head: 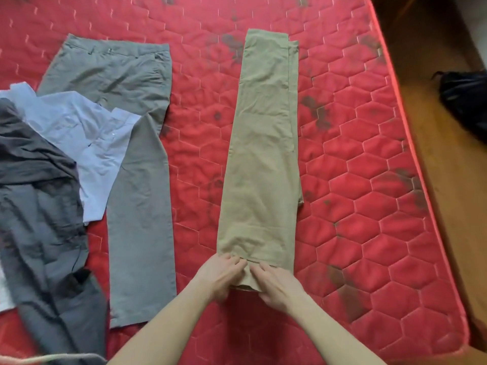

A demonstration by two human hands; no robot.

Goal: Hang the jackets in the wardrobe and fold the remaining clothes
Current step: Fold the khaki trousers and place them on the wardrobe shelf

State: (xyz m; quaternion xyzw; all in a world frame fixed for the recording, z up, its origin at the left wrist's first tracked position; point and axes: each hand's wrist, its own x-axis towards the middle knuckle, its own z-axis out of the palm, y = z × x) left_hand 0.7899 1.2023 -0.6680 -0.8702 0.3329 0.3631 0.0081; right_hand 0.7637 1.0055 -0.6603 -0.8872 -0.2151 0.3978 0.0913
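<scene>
Down at the near end of the khaki trousers (263, 159), both hands are working the hem. The left hand (221, 276) is curling its fingers round the cuff edge, gripping it; the right hand (276, 285) is pinching the same edge, fingertips nearly meeting the left's. Folded lengthwise into a long narrow strip of soft, finely creased cotton, the trousers are lying on the red quilted mattress (369, 233) with hexagon stitching. Grey trousers (137, 180), a pale shirt (87, 143) and a dark crumpled garment (44, 233) are lying to the left.
</scene>
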